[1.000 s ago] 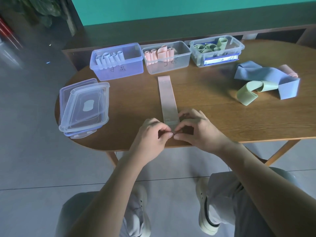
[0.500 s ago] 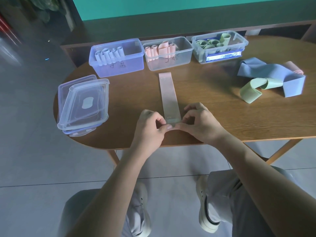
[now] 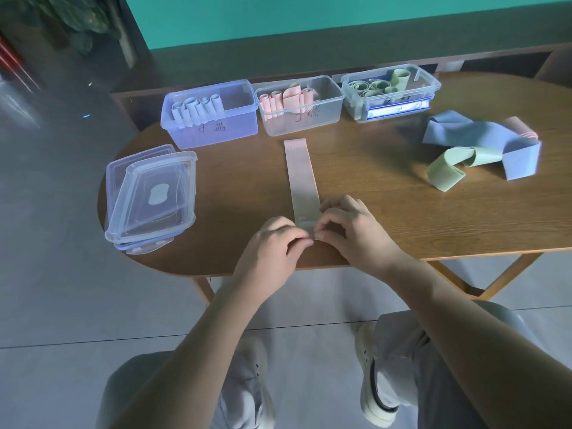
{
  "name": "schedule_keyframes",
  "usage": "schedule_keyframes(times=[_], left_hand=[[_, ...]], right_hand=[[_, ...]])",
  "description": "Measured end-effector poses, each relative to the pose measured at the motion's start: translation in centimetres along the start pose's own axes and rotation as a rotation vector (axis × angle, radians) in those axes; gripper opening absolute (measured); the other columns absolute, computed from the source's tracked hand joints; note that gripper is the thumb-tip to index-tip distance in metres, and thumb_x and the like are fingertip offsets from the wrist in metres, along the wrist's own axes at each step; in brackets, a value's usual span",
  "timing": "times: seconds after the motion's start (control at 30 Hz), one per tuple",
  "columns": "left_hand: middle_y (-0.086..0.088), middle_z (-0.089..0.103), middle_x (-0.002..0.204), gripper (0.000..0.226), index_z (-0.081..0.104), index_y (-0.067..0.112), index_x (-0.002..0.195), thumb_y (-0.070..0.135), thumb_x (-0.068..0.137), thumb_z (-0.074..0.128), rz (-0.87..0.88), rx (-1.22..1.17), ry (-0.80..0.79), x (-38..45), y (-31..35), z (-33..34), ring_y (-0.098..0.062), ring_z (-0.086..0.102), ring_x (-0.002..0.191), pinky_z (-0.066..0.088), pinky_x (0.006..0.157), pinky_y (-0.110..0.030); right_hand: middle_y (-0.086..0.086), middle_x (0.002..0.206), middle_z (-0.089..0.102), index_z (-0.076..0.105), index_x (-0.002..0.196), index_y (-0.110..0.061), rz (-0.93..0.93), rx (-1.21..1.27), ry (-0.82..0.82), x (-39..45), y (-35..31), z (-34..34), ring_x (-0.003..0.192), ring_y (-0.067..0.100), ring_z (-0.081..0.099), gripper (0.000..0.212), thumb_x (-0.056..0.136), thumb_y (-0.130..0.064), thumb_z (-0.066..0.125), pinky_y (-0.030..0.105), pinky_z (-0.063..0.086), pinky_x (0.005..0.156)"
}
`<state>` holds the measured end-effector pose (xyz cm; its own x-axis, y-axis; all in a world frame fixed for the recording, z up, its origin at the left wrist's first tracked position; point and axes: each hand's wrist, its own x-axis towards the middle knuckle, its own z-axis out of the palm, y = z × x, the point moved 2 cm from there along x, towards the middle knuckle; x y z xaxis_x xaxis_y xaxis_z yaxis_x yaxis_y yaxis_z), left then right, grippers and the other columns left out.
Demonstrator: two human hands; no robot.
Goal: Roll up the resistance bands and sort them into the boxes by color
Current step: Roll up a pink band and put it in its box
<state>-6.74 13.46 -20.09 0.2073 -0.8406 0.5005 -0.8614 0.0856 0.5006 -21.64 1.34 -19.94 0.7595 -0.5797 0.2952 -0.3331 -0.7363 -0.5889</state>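
Pinching the near end of the flat pink band (image 3: pixel 301 178), the left hand (image 3: pixel 272 243) and right hand (image 3: pixel 353 230) needed a tight, square first turn.

I look down on a brown wooden tabletop (image 3: pixel 387 212) with a rounded left end, standing on slanted wooden legs (image 3: pixel 507 277). The floor (image 3: pixel 55 274) beneath is pale grey tile with thin dark seams. Behind the tabletop runs a low wooden shelf (image 3: pixel 495 61) along the wall. The wall (image 3: pixel 309 13) is bright teal above, with a dark grey-green band (image 3: pixel 278 60) at its base. In the far left corner I see a dark leafy plant (image 3: pixel 62 20), dim and blurred. The light is soft and rather dim, without hard shadows.
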Motion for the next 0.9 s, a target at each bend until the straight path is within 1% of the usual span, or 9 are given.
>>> schedule_keyframes(times=[0.13,0.27,0.37,0.5,0.6,0.7,0.77,0.83,0.9], left_hand=[[-0.002,0.064,0.085,0.003,0.078,0.012,0.089,0.015,0.087,0.078,-0.018,0.021,0.012,0.4,0.3,0.2,-0.016,0.06,0.072,0.051,0.065,-0.031],[-0.001,0.065,0.083,0.003,0.077,0.012,0.085,0.011,0.088,0.076,-0.025,0.044,-0.006,0.7,0.5,0.4,-0.016,0.06,0.071,0.051,0.065,-0.035],[-0.001,0.066,0.083,0.004,0.077,0.011,0.085,0.009,0.088,0.075,-0.032,0.041,-0.023,0.9,0.2,0.3,-0.015,0.06,0.072,0.053,0.066,-0.036],[0.0,0.067,0.084,0.006,0.078,0.013,0.085,0.007,0.086,0.077,-0.068,0.003,0.001,0.9,0.0,0.4,-0.01,0.061,0.073,0.053,0.068,-0.032],[-0.002,0.066,0.087,0.005,0.078,0.012,0.087,0.008,0.088,0.075,-0.056,0.039,0.035,0.4,0.2,0.8,-0.015,0.062,0.076,0.053,0.071,-0.032],[-0.004,0.065,0.096,0.007,0.077,0.007,0.093,0.006,0.09,0.071,0.03,0.107,0.078,-0.5,0.4,0.9,-0.019,0.062,0.087,0.052,0.08,-0.028],[-0.004,0.065,0.108,0.013,0.076,0.008,0.101,0.01,0.095,0.066,0.095,0.173,0.072,-1.1,0.4,0.8,-0.023,0.06,0.095,0.053,0.085,-0.036],[-0.002,0.063,0.124,0.023,0.075,0.013,0.108,0.022,0.098,0.057,0.109,0.262,0.034,-1.5,0.3,0.6,-0.026,0.057,0.105,0.053,0.086,-0.044],[-0.003,0.059,0.135,0.032,0.075,0.02,0.114,0.031,0.099,0.049,0.081,0.35,0.013,-1.8,0.4,0.1,-0.026,0.054,0.114,0.049,0.089,-0.044]], right_hand=[[-0.004,0.115,0.056,0.073,0.096,-0.027,-0.117,-0.101,0.035,-0.6,0.3,0.4,0.099,0.025,0.052,0.027,0.098,-0.042,0.051,0.05,0.049,0.085],[0.0,0.116,0.062,0.075,0.11,-0.023,-0.172,-0.165,0.109,-1.8,0.5,0.4,0.092,0.027,0.054,0.03,0.104,-0.025,0.046,0.044,0.049,0.084],[-0.003,0.121,0.065,0.072,0.121,-0.02,-0.194,-0.163,0.108,-2.9,-0.2,0.6,0.102,0.025,0.057,0.037,0.098,-0.015,0.043,0.043,0.05,0.084],[-0.011,0.128,0.064,0.067,0.129,-0.027,-0.139,-0.286,0.099,-4.0,-1.2,0.4,0.117,0.02,0.055,0.045,0.093,-0.023,0.04,0.041,0.049,0.076],[-0.016,0.134,0.061,0.063,0.134,-0.032,-0.092,-0.323,0.061,-4.3,-1.4,0.2,0.123,0.015,0.051,0.051,0.09,-0.025,0.038,0.036,0.045,0.082],[-0.019,0.136,0.059,0.062,0.135,-0.036,-0.051,-0.323,0.03,-4.4,-1.2,0.1,0.127,0.015,0.05,0.054,0.089,-0.028,0.036,0.032,0.037,0.09],[-0.019,0.137,0.059,0.062,0.135,-0.036,-0.036,-0.317,0.026,-4.5,-1.4,0.1,0.128,0.015,0.05,0.052,0.091,-0.032,0.036,0.033,0.037,0.096],[-0.02,0.137,0.059,0.062,0.136,-0.036,-0.016,-0.326,0.021,-4.4,-1.5,0.2,0.131,0.015,0.048,0.047,0.097,-0.042,0.036,0.034,0.035,0.104],[-0.019,0.139,0.058,0.06,0.137,-0.036,0.012,-0.329,0.003,-4.4,-1.6,0.1,0.136,0.015,0.045,0.051,0.1,-0.057,0.032,0.037,0.033,0.113]])
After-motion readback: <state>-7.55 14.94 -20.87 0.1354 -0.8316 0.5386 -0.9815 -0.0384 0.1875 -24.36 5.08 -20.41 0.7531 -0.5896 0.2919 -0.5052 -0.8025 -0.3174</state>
